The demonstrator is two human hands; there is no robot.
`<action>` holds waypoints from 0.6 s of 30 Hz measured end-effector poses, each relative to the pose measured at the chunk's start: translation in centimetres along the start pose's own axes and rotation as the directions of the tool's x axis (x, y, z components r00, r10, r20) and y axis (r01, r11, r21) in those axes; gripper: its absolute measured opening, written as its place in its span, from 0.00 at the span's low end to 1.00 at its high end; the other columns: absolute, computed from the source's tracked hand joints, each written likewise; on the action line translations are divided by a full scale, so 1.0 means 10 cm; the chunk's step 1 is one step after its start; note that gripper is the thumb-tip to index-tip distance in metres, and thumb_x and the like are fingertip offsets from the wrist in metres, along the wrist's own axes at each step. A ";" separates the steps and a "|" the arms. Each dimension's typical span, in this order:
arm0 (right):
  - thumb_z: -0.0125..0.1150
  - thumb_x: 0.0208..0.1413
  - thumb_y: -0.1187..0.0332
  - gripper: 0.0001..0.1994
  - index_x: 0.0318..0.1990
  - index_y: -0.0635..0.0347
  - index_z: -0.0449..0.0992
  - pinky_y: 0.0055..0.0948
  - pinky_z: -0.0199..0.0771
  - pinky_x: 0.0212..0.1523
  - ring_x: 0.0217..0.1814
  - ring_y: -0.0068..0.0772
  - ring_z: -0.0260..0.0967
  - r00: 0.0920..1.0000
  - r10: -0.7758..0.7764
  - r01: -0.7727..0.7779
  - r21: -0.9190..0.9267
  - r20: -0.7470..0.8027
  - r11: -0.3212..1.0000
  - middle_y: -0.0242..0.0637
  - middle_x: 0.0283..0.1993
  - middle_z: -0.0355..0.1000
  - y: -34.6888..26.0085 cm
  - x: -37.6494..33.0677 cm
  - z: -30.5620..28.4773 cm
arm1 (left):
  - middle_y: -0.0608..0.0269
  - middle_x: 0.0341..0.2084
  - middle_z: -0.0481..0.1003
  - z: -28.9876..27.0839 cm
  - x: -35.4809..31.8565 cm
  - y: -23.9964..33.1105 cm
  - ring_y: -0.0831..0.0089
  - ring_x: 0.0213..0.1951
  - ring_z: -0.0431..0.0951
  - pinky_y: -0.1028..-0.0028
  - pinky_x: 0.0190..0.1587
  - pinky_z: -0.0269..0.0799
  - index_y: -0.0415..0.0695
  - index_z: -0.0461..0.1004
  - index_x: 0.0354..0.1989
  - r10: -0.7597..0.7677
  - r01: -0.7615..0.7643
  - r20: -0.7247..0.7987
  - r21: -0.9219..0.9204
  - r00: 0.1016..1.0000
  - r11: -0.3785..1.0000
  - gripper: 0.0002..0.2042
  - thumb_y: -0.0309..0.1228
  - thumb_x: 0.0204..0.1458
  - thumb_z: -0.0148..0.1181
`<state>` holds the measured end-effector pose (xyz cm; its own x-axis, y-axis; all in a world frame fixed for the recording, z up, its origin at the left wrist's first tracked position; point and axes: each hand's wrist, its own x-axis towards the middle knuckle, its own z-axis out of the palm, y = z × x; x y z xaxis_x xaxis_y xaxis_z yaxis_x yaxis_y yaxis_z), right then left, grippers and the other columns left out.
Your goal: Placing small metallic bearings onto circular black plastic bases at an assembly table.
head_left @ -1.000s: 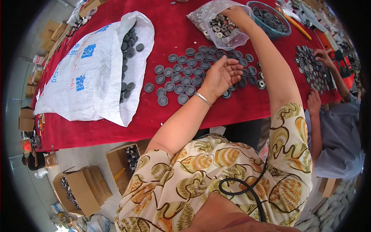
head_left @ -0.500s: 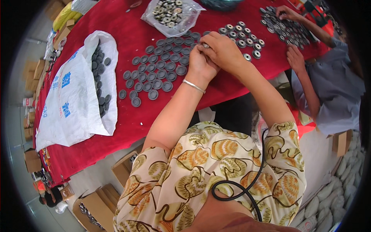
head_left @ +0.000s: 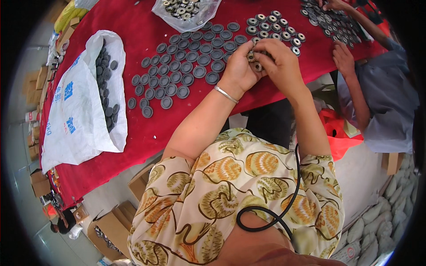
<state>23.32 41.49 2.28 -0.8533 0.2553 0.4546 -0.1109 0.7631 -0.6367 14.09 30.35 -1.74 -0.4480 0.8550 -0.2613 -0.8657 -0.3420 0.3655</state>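
Leftmost, we see a white woven sack (head_left: pixel 71 119) lying along the left end of the red-covered table (head_left: pixel 137 142), its mouth facing right with dark discs (head_left: pixel 106 74) inside; beyond it, grey rimmed discs (head_left: pixel 186 67) spread in loose rows back from the table's front edge, and a clear plastic bag (head_left: pixel 211 12) of metal bearings (head_left: pixel 190 8) sits farther from that edge; our left hand (head_left: pixel 242 73), a silver bangle (head_left: pixel 226 94) at its wrist, is over the table near its front edge, fingers curled round several small bearings (head_left: pixel 251 57); our right hand (head_left: pixel 282 62) meets it from the right, fingertips bent in against those pieces, though we cannot tell whether they pinch one; just past our hands, discs with metal centres (head_left: pixel 265 26) stand clustered; toward the table's right end, a co-worker's hand (head_left: pixel 344 58) is near the front edge, and dark round parts (head_left: pixel 327 32) lie thickly grouped beyond it.
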 end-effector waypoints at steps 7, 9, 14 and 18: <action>0.68 0.55 0.68 0.15 0.50 0.59 0.81 0.40 0.76 0.48 0.49 0.47 0.77 0.995 -0.083 0.084 -0.018 0.059 0.996 0.42 0.48 0.78 -0.11 -0.06 -0.05 | 0.63 0.31 0.79 0.05 -0.29 0.18 0.72 0.27 0.79 0.70 0.21 0.74 0.45 0.76 0.44 0.102 -0.053 -0.145 0.310 0.984 0.949 0.14 0.41 0.68 0.48; 0.68 0.55 0.66 0.15 0.50 0.57 0.81 0.43 0.73 0.52 0.51 0.48 0.75 0.993 -0.082 0.090 -0.104 0.082 0.990 0.41 0.50 0.78 -0.16 -0.12 0.04 | 0.62 0.29 0.80 0.04 -0.41 0.19 0.72 0.25 0.79 0.73 0.17 0.70 0.44 0.76 0.44 0.162 -0.070 -0.183 0.429 0.970 0.900 0.13 0.40 0.68 0.50; 0.68 0.56 0.65 0.11 0.46 0.55 0.81 0.42 0.70 0.54 0.51 0.46 0.75 0.987 -0.157 0.153 -0.130 -0.027 0.980 0.40 0.47 0.79 -0.20 -0.22 0.10 | 0.56 0.31 0.80 -0.04 -0.53 0.40 0.68 0.24 0.79 0.77 0.15 0.66 0.41 0.75 0.45 -0.003 0.061 -0.112 0.516 0.994 0.854 0.16 0.42 0.69 0.47; 0.68 0.59 0.65 0.10 0.44 0.61 0.83 0.32 0.77 0.42 0.41 0.39 0.79 0.971 0.117 -0.087 0.149 -0.209 0.985 0.40 0.40 0.80 -0.05 -0.17 -0.10 | 0.48 0.36 0.80 -0.20 -0.49 0.53 0.64 0.29 0.79 0.78 0.16 0.68 0.37 0.74 0.52 -0.163 0.143 0.043 0.302 0.986 0.943 0.21 0.43 0.69 0.45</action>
<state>25.31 41.32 2.49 -0.7351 0.4610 0.4970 -0.1113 0.6412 -0.7593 11.28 23.59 -0.28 -0.2910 0.9152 -0.2788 -0.8125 -0.0826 0.5771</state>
